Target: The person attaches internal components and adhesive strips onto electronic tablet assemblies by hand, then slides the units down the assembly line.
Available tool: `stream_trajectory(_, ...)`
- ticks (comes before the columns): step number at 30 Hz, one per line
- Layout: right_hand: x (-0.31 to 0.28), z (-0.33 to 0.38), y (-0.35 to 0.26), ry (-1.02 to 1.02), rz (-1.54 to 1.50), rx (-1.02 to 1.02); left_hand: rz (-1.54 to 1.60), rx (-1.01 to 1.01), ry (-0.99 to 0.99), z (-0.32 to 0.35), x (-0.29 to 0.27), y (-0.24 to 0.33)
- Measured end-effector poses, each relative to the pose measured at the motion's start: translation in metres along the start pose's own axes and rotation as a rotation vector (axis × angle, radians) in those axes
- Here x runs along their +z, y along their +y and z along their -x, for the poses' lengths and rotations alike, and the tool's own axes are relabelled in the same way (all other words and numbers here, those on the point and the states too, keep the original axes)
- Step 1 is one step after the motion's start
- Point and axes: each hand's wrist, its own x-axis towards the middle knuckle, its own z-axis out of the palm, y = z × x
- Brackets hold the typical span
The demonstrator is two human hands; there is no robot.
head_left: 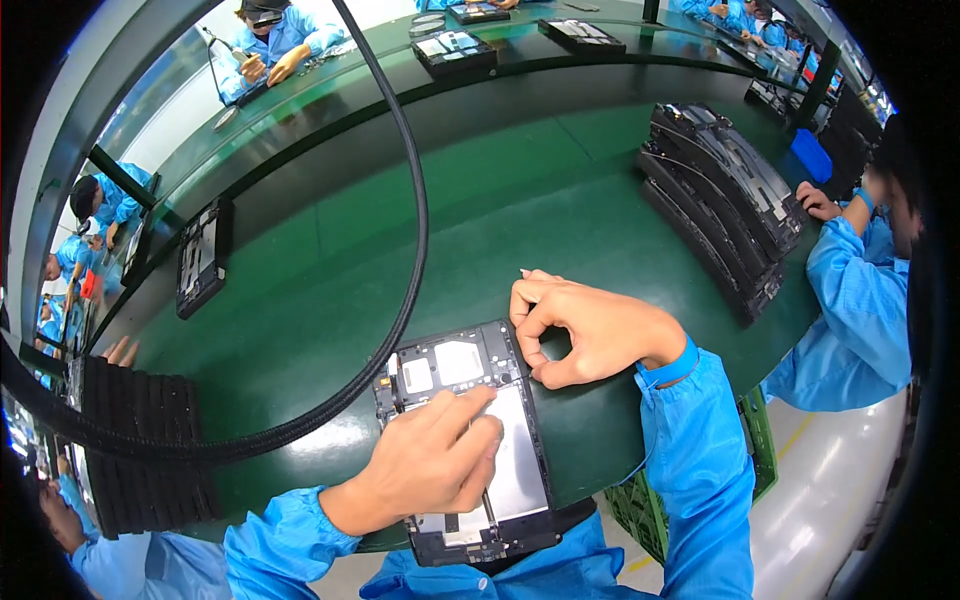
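Note:
An opened tablet (520, 440) in a black frame lies in front of me at the table's near edge, its silver battery and circuit board exposed. My left hand (435, 455) rests over its left side, fingers curled, index fingertip on the board near a small round part. What sits under those fingers, if anything, is hidden. At the tablet's upper right edge, my right hand (590, 330) is closed in a pinch, thumb and index tips meeting beside the frame. Anything between them is too small to make out. A blue band (668, 368) circles my right wrist.
A thick black cable (415, 200) arches across the view. Stacked black trays (720, 200) stand right, near a co-worker's hand (818, 200); another black stack (145, 445) stands left. Behind the green table (480, 230), a belt carries devices (455, 52). A green crate (640, 515) is below.

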Motion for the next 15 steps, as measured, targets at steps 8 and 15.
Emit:
stream_trajectory(8,0.02,-0.021,-0.01,0.323,-0.04,-0.041,-0.139,0.073,0.009,0.004,0.006,-0.005)
stream_trajectory(15,0.039,-0.034,0.001,0.356,-0.082,-0.112,-0.204,0.059,0.031,0.006,0.005,-0.008)
